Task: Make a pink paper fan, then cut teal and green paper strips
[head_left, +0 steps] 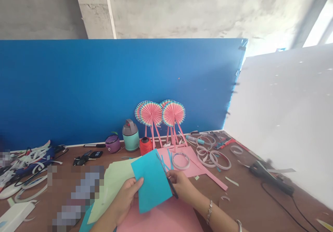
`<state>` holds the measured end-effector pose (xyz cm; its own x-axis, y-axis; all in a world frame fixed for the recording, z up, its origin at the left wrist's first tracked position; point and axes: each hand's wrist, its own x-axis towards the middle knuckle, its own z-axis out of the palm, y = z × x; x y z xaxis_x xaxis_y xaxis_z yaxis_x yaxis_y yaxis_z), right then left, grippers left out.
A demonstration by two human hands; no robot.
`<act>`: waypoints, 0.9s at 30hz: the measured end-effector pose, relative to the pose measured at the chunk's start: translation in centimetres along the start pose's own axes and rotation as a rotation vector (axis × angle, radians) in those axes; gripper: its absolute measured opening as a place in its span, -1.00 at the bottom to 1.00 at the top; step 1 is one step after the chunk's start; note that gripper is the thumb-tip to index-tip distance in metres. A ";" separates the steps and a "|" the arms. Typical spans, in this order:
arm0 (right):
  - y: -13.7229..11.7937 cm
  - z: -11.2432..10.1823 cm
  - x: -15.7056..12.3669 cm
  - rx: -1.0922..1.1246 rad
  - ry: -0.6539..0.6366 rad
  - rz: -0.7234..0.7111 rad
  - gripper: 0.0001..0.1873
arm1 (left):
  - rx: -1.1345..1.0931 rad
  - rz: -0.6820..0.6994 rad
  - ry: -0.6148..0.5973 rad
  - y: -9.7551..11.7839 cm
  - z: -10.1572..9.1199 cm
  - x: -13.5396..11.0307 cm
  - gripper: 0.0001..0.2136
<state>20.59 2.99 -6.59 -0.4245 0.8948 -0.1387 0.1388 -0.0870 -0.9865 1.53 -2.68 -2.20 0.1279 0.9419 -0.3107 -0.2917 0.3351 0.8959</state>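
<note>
My left hand (129, 194) grips a sheet of blue paper (152, 181) by its left side, thumb on top. The sheet is tilted up above pink paper (161, 218). In my right hand (179, 185) is a pair of scissors (173, 190) with dark handles, and its blades lie along the sheet's right edge. I cannot tell how far apart the blades are. Just beyond the blades, narrow blue paper strips (169, 159) rest near a roll of tape (181, 160). Pale green paper (111, 180) lies beneath and left of my left hand.
Several pink folded-paper fans (151, 114) lean against the blue partition (104, 86). Before it stand a red thread spool (146, 146), a turquoise flask (131, 140) and a purple cup (112, 144). More tape rolls (220, 160) and a corded glue gun (272, 178) lie rightward.
</note>
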 end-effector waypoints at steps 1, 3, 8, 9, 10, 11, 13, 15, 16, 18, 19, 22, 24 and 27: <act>0.0 0.0 0.0 -0.005 0.002 -0.005 -0.87 | -0.006 -0.001 0.005 0.0 0.0 0.0 -0.68; 0.0 -0.1 0.0 -0.013 0.002 -0.014 -0.87 | -0.014 -0.004 0.011 0.0 0.0 0.1 -0.67; -0.1 -0.1 0.0 -0.005 0.008 0.003 -0.87 | 0.000 -0.001 -0.002 0.0 0.0 0.2 -0.70; -0.2 0.0 0.0 -0.002 0.011 0.008 -0.87 | 0.002 -0.001 0.000 -0.1 0.0 0.2 -0.70; -0.3 0.0 -0.1 0.001 0.012 0.012 -0.87 | 0.001 -0.003 0.004 -0.1 -0.1 0.1 -0.69; -0.3 0.0 -0.2 0.004 0.009 0.016 -0.87 | 0.000 -0.005 0.007 -0.1 -0.1 0.1 -0.69; -0.5 0.1 -0.2 0.007 0.004 0.020 -0.87 | -0.006 -0.007 0.007 -0.1 -0.1 0.0 -0.69; -0.4 0.1 -0.2 0.004 0.005 0.014 -0.87 | -0.008 -0.006 0.003 -0.1 -0.1 0.0 -0.69; -0.3 0.0 -0.1 0.000 0.008 0.008 -0.87 | -0.006 -0.006 -0.002 -0.1 -0.1 0.0 -0.69; 0.1 0.0 0.1 -0.004 0.010 0.002 -0.88 | 0.008 -0.008 -0.016 -0.1 0.0 0.0 -0.70; 0.3 0.0 0.2 -0.005 0.010 -0.001 -0.88 | 0.015 -0.007 -0.020 -0.1 0.0 0.0 -0.70; 1.0 -0.1 0.5 -0.002 0.005 -0.012 -0.87 | 0.028 0.001 -0.021 -0.1 0.1 0.0 -0.69; 1.3 -0.2 0.6 -0.004 0.004 -0.020 -0.85 | 0.038 0.000 -0.021 -0.1 0.1 0.0 -0.69; 1.4 -0.2 0.6 -0.021 0.014 -0.035 -0.85 | 0.059 -0.005 -0.023 -0.2 0.2 0.0 -0.69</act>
<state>20.74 3.53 -8.07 -0.4166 0.9032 -0.1032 0.1435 -0.0467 -0.9885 1.72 -2.77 -2.28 0.1516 0.9391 -0.3084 -0.2351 0.3373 0.9116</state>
